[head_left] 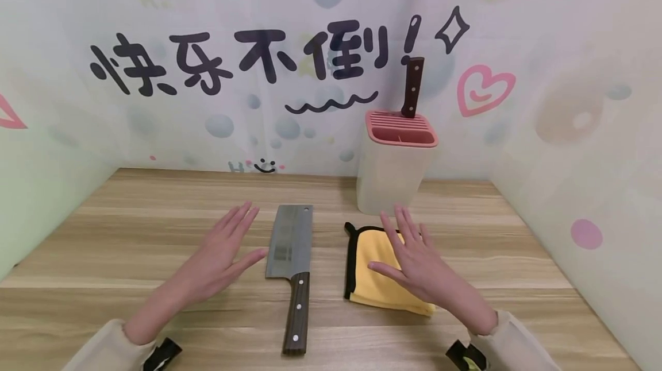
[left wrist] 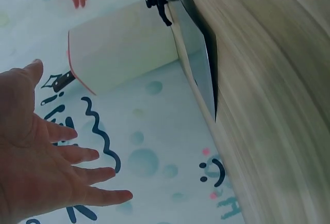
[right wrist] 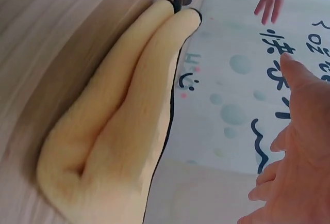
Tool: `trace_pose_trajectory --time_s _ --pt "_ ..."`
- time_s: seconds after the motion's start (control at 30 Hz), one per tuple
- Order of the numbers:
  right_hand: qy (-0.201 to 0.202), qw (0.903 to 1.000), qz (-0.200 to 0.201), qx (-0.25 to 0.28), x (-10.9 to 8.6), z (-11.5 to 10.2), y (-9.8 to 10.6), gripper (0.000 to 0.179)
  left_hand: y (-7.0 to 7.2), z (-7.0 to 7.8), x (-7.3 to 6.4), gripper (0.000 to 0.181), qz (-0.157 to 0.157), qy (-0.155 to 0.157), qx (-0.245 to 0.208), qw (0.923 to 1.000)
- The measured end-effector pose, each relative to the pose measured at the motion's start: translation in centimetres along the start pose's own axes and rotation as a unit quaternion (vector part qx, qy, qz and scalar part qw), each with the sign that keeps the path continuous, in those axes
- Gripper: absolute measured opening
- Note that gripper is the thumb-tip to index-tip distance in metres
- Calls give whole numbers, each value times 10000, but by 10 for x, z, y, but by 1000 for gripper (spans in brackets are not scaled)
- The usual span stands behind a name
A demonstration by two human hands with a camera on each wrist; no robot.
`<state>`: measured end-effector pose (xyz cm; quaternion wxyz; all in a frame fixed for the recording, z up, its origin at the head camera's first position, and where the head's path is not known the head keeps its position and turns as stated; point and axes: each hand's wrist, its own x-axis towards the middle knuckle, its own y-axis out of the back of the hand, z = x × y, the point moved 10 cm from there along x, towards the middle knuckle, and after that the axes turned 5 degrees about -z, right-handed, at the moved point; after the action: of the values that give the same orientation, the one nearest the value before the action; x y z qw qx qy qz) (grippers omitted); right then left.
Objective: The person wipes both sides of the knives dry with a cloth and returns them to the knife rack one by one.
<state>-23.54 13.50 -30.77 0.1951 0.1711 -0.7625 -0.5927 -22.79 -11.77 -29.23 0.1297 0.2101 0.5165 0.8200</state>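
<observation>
A cleaver (head_left: 293, 267) with a dark riveted wooden handle lies on the wooden table, its blade pointing away from me. My left hand (head_left: 219, 256) hovers left of the blade, fingers spread, holding nothing. To the right of the cleaver is a folded yellow cloth (head_left: 372, 273) with black edging. Over the cloth's right part, my right hand (head_left: 419, 259) is held in the air with fingers extended, hiding some of it. The right wrist view shows the cloth (right wrist: 129, 95) folded in thick layers, with the fingers (right wrist: 268, 175) apart from it.
Behind the cloth stands a cream knife block (head_left: 393, 170) with a pink slotted top. One dark-handled knife (head_left: 412, 87) is upright in its slots. A printed sheet (head_left: 248, 118) with writing hangs along the table's back edge, and walls rise at both sides.
</observation>
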Motion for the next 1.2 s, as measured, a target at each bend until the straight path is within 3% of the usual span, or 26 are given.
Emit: trace_pose_trajectory --time_s 0.2,0.47,0.9,1.2 --pt "439 9990 105 76 12 -20 -4 81 -6 11 5 69 274 -278 -90 9992" --pt "715 9967 -134 347 26 -39 -20 76 -23 23 9 59 237 -413 -183 9987" --pt "1044 9927 -579 164 45 -73 -48 69 -51 26 16 34 -352 -103 -548 9978" --pt "902 9931 -748 56 54 -87 -63 72 -66 31 13 21 -678 -243 -591 9956"
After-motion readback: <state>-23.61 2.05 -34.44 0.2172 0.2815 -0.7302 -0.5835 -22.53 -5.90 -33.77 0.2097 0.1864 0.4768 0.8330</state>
